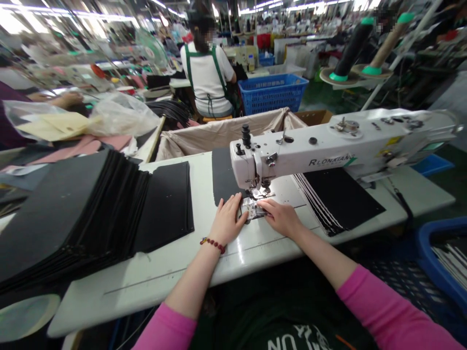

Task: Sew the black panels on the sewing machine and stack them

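- Pink sleeves [383, 311], sewing machine [310, 151] beyond.
- Left hand [226, 222], fingers spread; right hand [283, 218], fingers bunched, grip unclear.
- Seemingly positioning black panel [223, 172]; next calls for steady guidance.

Bright pink sleeves over a dark green front, and a string of beads at one wrist.
From here I can see both pink sleeves [379, 301] ending partway along the forearms, leaving the left hand [229, 218] and right hand [283, 218] bare; round the left wrist sits a bracelet [215, 243] of round dark-red beads with a bit of yellow and blue, and the very dark green garment [251, 306] carries white lettering [288, 342], "UN" readable, beside a white motif [310, 335].
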The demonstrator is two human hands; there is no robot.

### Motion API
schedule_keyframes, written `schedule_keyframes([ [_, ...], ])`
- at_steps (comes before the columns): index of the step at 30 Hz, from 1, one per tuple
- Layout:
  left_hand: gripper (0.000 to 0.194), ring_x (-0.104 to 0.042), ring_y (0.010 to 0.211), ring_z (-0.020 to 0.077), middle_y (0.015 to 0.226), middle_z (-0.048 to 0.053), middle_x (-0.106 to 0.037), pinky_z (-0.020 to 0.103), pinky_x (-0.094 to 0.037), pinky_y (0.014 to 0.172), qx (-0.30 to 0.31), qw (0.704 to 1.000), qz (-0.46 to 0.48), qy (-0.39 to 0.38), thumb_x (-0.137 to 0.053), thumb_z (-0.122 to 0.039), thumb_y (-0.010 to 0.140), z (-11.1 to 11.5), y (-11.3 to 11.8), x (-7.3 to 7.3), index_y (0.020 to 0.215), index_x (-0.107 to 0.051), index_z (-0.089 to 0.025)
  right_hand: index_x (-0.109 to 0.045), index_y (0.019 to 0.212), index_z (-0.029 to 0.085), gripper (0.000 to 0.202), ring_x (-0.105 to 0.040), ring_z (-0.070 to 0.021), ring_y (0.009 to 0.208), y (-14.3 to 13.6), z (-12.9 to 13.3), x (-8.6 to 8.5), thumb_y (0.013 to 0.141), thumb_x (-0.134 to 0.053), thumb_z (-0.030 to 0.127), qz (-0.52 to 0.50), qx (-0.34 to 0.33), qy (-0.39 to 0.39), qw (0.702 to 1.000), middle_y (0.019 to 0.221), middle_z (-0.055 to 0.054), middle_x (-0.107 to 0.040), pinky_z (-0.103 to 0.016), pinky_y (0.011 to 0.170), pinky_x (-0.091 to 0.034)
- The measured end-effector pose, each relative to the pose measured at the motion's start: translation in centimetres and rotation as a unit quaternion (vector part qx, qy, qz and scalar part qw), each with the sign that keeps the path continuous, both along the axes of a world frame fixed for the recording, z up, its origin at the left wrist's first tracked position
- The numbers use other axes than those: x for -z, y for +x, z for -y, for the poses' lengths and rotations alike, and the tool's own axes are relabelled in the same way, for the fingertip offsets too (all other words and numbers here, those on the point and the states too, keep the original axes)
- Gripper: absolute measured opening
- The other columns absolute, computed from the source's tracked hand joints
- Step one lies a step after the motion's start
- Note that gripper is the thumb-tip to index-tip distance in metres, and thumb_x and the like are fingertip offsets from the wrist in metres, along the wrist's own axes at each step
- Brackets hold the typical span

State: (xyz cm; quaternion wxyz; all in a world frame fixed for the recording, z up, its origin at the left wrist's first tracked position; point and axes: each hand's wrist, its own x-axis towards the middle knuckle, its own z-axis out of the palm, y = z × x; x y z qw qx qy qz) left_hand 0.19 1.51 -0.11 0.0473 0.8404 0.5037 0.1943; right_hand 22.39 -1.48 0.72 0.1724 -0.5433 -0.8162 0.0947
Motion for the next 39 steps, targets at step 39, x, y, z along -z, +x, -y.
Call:
schedule_keyframes([
  [39, 0.021, -0.054, 0.101, 0.0240, 0.109, 0.007, -0.060, 0.041, -0.047, 0.086, 0.096, 0.991, 0.017, -0.087, -0.054, -0.027, 0.093, 13.8, 5.4, -1.0, 0.114, -0.057, -0.022, -0.058, 0.108, 0.024, 0.019, -0.066, -0.0175, 0.084, 6.0, 13.5, 0.8, 0.096, -0.045, 0.033, -0.222, 0.114, -0.096, 0.964, 0.094, -0.001, -0.070, -0.028, 0.075, -0.046],
])
